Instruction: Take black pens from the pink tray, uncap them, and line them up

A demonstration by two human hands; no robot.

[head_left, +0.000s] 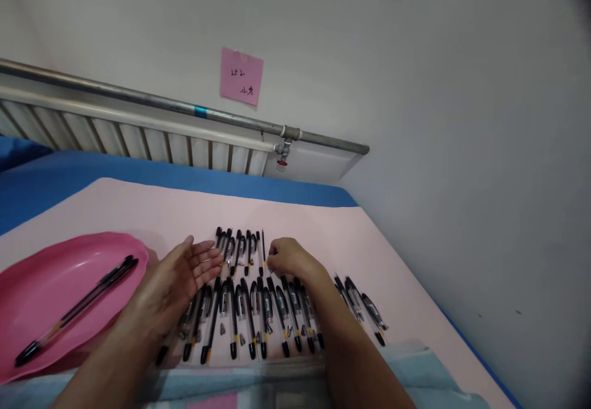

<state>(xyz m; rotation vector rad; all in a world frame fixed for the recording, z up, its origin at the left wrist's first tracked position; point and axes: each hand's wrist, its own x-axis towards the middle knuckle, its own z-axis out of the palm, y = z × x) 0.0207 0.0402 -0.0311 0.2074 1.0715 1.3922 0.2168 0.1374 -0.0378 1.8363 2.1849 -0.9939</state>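
My left hand point(184, 276) is open, palm turned inward and fingers stretched out, at the left end of the back row of pen parts. My right hand point(290, 257) is closed in a pinch at that row's right end; a small dark bit shows at its fingertips, too hidden to name. Between them lie black-and-clear pen barrels, a thin refill point(263, 246) and black clear-bodied caps point(253, 244). Nearer to me runs a longer row of pen barrels point(233, 326) with caps and small metal tips point(242, 339) among them. My wrists cover parts of this row.
On the left a pink oval tray point(92, 250) holds two pens point(87, 298). Several more pen parts point(357, 301) lie right of my forearm. The pink table point(175, 206) meets a blue surface point(277, 187); behind are a radiator point(175, 149), a pipe point(161, 102) and a valve point(282, 161).
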